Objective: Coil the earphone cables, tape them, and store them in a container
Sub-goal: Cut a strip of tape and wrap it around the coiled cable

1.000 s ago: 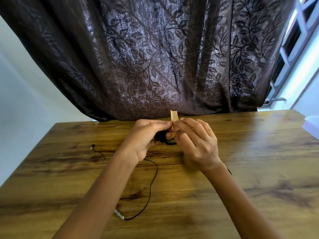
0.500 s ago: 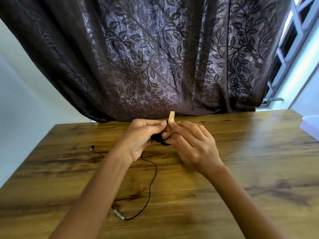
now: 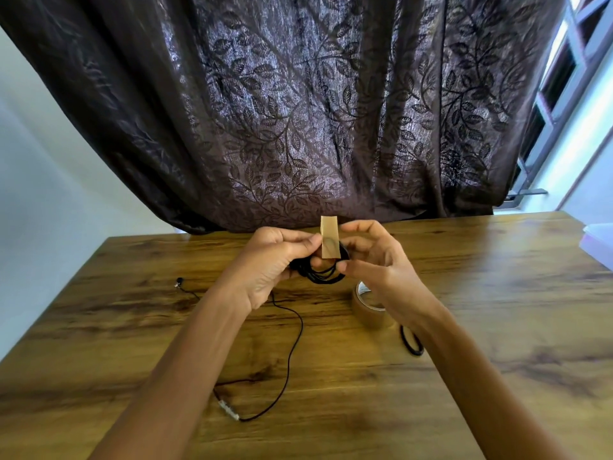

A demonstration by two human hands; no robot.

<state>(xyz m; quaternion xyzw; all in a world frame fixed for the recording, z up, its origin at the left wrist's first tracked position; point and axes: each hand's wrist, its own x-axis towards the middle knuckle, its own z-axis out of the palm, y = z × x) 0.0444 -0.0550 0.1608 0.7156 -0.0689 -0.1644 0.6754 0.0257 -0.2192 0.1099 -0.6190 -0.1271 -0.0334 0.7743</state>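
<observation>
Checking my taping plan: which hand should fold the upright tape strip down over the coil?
Probably right hand: fingers curl beside the tape strip, while left hand grips the coil.

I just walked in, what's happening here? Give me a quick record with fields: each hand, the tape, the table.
Left hand: grips the coiled cable, thumb against the tape strip
Right hand: pinches the same coil from the other side
Tape strip: brown, standing up from the coil, not yet wrapped round
Table: tape roll, second black coil, loose cable ending in a plug
Container: right edge, mostly out of view
</observation>
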